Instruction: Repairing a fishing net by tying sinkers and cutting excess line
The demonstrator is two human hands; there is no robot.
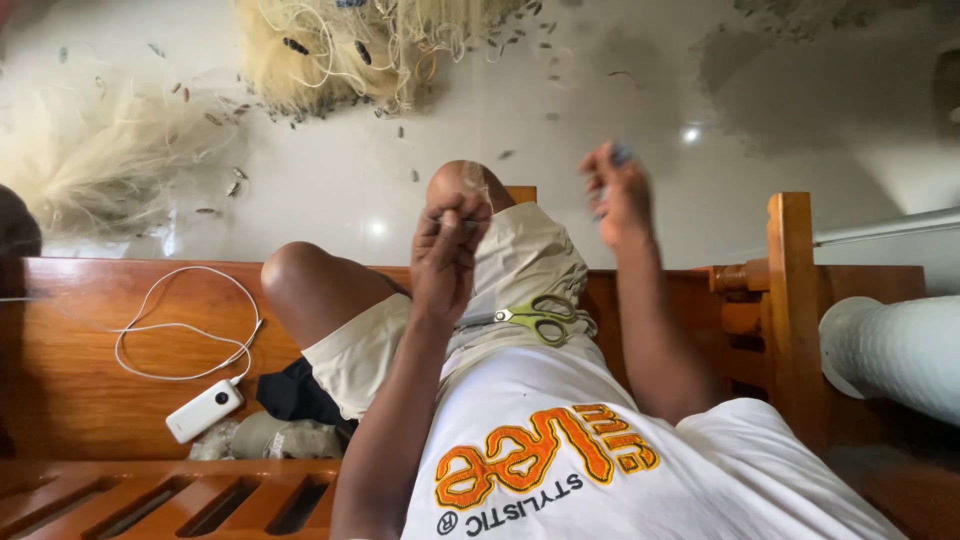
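Left hand [450, 250] raised above the knee, fingers pinched narrow on thin pale line (barely visible). Right hand [620, 195] lifted beside it, apart, fingers curled on something small and dark, too blurred to name. Scissors [535, 317] with green handles lying on the lap, below both hands. White charger [203, 410] and cable on the wooden bench [80, 350]; netting [340, 50] heaped on the floor beyond.

- The metal scissors [535, 317] have yellow-green handles and grey blades.
- The cotton shorts [500, 290] are plain pale beige.
- The cotton T-shirt [600, 470] is white, printed in orange and black.
- The small plastic power bank [203, 410] and its looped cable [180, 325] are white.
- The polished wooden bench [90, 340] is reddish-brown.
- The heaped fishing net [330, 50] is pale straw-yellow, dotted with dark weights.
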